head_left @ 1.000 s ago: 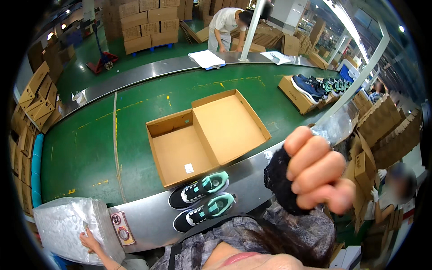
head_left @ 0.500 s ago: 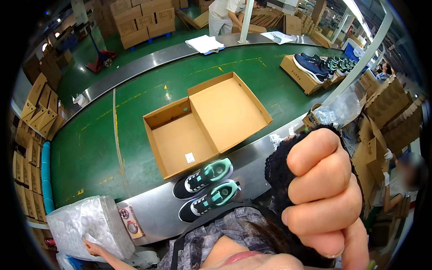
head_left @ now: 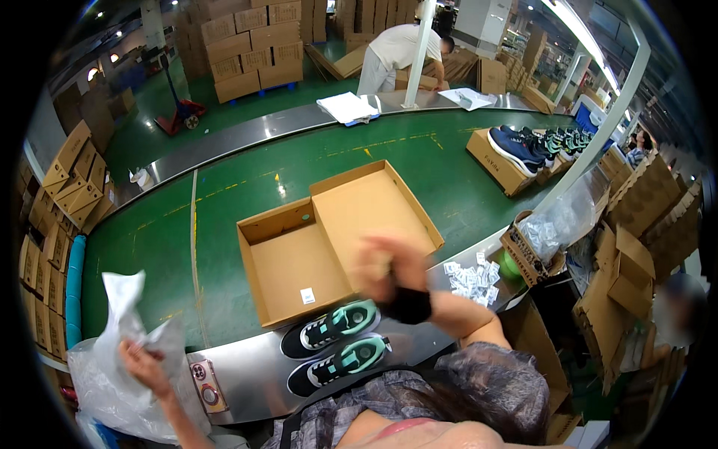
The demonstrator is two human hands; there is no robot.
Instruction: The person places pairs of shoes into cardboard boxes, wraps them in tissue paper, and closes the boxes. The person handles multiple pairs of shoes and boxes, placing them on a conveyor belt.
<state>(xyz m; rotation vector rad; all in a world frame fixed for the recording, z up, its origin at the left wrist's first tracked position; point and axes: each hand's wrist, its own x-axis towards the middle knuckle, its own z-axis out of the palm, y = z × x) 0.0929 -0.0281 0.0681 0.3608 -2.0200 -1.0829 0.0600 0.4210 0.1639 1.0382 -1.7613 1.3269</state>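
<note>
Now the right hand [head_left: 389, 263], blurred so its grip cannot be told, has dropped over the one open cardboard box [head_left: 336, 236]; the left hand [head_left: 142, 363] clutches white tissue paper [head_left: 131, 314]. Two sneakers [head_left: 333, 348] lie below the box.

Left hand [head_left: 142, 364] grips white wrapping paper [head_left: 123, 329]; blurred right hand [head_left: 385, 263] over open shoebox [head_left: 336, 232]; sneaker pair [head_left: 333, 348] on steel worktop [head_left: 247, 382].

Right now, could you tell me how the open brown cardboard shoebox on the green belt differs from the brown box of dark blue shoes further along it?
The open brown cardboard shoebox is empty, lid folded back; the brown box of dark blue shoes is loaded with several. The first lies near the right hand, the second far off. Both sit on the green belt.
</note>
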